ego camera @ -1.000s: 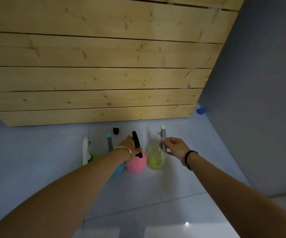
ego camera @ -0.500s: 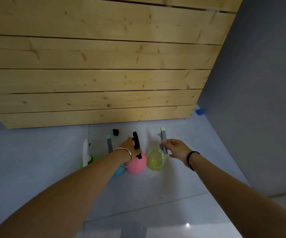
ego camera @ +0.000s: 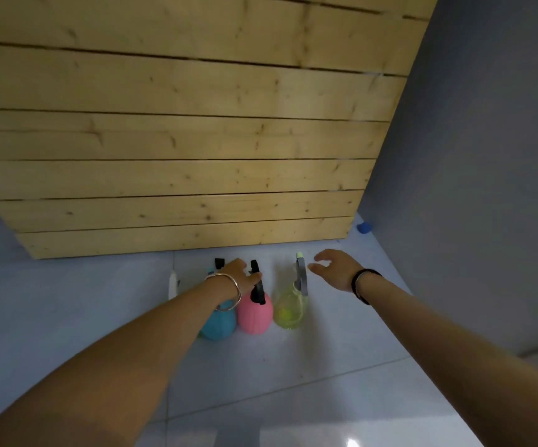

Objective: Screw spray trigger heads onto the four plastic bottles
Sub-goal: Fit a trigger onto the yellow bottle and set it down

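Four bottles stand in a row on the floor [ego camera: 293, 382], close to the wood planks [ego camera: 196, 140], straight ahead of both hands. The left hand [ego camera: 240, 275] holds the black spray head [ego camera: 256, 282] on the pink bottle [ego camera: 254, 314], thumb against it. The right hand [ego camera: 335, 269] is open w/ fingers spread and holds nothing. It is just right of the grey spray head [ego camera: 302, 279] on the yellow bottle [ego camera: 290, 309], not touching. That head points away from the person. The right hand is nearer, so prob. only a short reach left is needed. The blue bottle [ego camera: 217, 324] is partly under the left wrist.
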{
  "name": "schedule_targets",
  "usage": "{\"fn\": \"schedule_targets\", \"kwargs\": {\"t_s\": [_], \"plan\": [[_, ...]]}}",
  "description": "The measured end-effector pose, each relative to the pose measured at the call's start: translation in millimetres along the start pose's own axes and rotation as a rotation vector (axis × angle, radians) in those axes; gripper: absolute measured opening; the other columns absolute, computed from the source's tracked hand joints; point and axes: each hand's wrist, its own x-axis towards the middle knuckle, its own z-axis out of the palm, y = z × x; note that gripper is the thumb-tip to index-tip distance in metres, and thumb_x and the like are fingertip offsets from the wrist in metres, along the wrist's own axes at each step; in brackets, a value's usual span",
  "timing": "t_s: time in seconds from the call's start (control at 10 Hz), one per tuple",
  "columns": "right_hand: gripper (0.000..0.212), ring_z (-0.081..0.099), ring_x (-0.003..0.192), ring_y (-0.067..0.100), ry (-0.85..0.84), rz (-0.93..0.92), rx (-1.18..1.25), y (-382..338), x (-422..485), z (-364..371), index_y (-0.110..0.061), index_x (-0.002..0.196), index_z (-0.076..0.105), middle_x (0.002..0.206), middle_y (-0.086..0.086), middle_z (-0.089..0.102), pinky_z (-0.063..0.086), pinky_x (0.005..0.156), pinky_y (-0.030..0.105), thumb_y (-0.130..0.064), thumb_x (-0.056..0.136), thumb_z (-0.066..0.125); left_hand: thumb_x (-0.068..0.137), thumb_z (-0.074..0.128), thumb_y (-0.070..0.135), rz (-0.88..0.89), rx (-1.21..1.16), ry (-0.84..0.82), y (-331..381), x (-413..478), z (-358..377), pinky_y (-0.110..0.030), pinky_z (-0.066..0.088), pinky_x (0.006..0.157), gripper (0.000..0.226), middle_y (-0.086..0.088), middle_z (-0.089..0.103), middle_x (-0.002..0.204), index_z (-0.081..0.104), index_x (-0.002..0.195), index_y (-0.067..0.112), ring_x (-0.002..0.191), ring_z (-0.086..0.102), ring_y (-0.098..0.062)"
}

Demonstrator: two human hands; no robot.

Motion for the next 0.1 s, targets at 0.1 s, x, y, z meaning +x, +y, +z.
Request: {"fn": "schedule_targets", "kwargs": {"t_s": [0.1], "plan": [[0.036, 0.044, 0.130, 0.021, 0.203, -0.194, 0.033, -48.7, -44.9, -42.3, -0.015, 0.125, 0.055, 0.143, 0.005, 0.047, 0.035, 0.098, 0.025, -0.033, 0.093, 0.052, 0.091, 0.046, 0.049, 0.064, 0.067, 0.047, 4.1, -28.7, -20.3, -0.029, 0.035, 0.102, 0.062, -0.008, 0.044, 0.144, 0.038, 0.139, 0.011, 0.128, 0.046, -0.024]]}}
